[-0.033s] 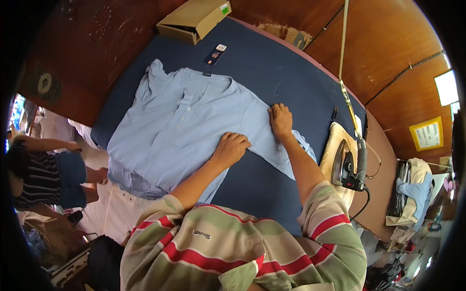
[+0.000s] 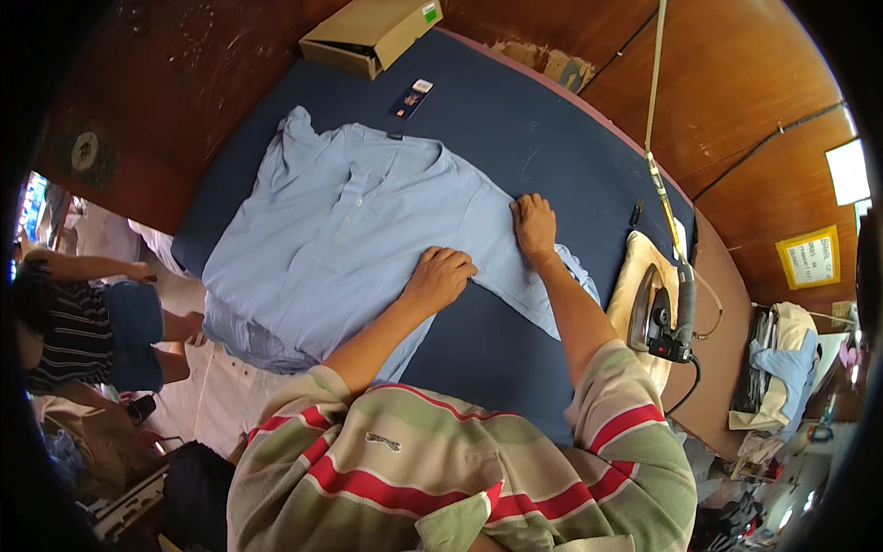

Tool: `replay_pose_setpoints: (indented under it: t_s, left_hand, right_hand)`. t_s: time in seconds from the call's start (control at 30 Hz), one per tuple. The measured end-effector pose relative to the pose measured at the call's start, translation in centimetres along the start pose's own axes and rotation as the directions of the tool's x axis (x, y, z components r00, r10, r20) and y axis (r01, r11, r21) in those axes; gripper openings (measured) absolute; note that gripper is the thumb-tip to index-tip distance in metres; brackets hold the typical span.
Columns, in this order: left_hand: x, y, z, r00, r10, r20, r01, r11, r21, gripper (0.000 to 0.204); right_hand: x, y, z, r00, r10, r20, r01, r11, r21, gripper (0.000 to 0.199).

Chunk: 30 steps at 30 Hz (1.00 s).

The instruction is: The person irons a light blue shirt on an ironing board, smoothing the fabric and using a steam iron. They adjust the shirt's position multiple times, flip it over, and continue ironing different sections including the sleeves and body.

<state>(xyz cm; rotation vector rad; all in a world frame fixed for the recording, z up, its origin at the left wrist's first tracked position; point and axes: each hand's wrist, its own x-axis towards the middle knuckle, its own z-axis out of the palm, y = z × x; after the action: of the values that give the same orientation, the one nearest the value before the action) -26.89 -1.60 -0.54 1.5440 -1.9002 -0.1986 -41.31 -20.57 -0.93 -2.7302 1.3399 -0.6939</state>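
Lying on the dark blue padded table [image 2: 497,350], the light blue shirt [image 2: 313,230] passes under both sets of fingers — the left hand [image 2: 436,281] at its right side, the right hand [image 2: 534,225] on the sleeve's far edge. Fingers bend downward, close together; whether they pinch cloth, I cannot tell. Rightward, an iron [image 2: 659,322] rests on cream cloth [image 2: 633,258].

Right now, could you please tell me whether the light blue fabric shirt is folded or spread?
Mostly spread: the light blue fabric shirt lies across the dark blue tabletop, its button placket facing up.
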Motion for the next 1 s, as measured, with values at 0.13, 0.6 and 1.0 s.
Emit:
replay_pose_setpoints:
  t_s: [0.13, 0.6, 1.0]
  left_hand:
    - [0.0, 0.0, 0.3, 0.997, -0.031, -0.066, 0.034, 0.999, 0.033, 0.011]
    - [-1.9, 0.5, 2.1, 0.968, -0.093, -0.235, 0.120, 0.988, 0.101, 0.012]
    - [0.8, 0.6, -1.7, 0.953, -0.153, -0.262, 0.118, 0.983, -0.143, 0.013]
  right_hand:
    - [0.8, 0.3, 0.0, 1.000, -0.017, 0.000, 0.017, 0.999, 0.028, 0.019]
    - [0.7, 0.7, -0.8, 0.991, -0.108, 0.074, 0.112, 0.992, -0.058, 0.024]
    - [-4.4, -2.1, -5.5, 0.972, 0.229, -0.045, -0.161, 0.796, 0.584, 0.015]
